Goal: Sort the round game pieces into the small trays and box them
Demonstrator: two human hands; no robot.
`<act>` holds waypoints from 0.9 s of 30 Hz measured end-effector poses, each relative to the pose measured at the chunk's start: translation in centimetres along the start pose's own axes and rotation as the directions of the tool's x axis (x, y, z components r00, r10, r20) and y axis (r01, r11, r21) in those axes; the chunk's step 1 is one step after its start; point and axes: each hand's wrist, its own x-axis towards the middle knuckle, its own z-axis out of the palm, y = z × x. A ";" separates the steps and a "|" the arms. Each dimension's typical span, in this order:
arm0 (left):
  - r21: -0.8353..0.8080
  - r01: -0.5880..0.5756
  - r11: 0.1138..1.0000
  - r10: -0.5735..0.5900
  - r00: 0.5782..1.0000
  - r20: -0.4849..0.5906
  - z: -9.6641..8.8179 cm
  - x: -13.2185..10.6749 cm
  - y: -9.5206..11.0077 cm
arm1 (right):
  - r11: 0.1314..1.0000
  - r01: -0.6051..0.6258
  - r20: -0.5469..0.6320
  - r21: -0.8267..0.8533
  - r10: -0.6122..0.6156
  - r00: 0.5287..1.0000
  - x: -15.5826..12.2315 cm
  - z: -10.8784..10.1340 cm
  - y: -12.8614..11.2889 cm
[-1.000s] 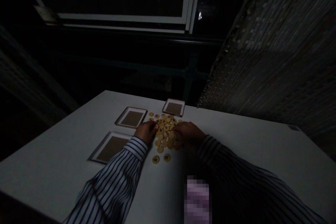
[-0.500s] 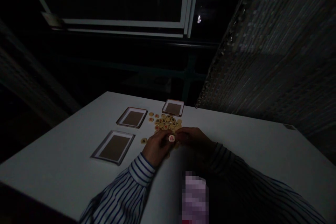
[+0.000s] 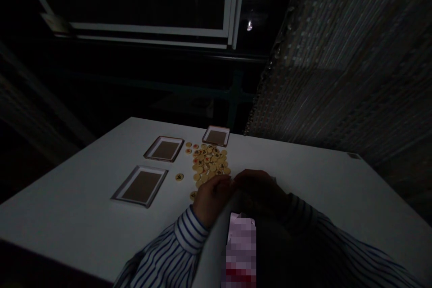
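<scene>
Head view, dim light: both your hands sit together at the near edge of a heap of round pieces [image 3: 209, 162], spread on the white table [image 3: 84, 198]. Your left hand [image 3: 212, 200] is half curled, its fingertips meeting or nearly meeting those of your right hand [image 3: 259, 186]; whether a piece is pinched between them, you cannot tell, as the fingers hide it and the right is in deep shadow. One lone piece [image 3: 179, 177] lies between the heap and the near tray [image 3: 142, 186]; two more shallow trays, the middle one [image 3: 165, 149] and the far one [image 3: 216, 137], sit beyond. Handling, judged by looks: pieces light, stiff, hard to break, perhaps slick on their faces; grip each by its round edge, thumb against fingertip, overlapping ones from the top
</scene>
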 end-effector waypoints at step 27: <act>-0.350 0.274 0.896 -0.220 0.958 0.187 3.4 0.2 0.9 | 0.841 0.137 0.018 -0.523 -0.150 0.989 -3.8 -2.1 -0.5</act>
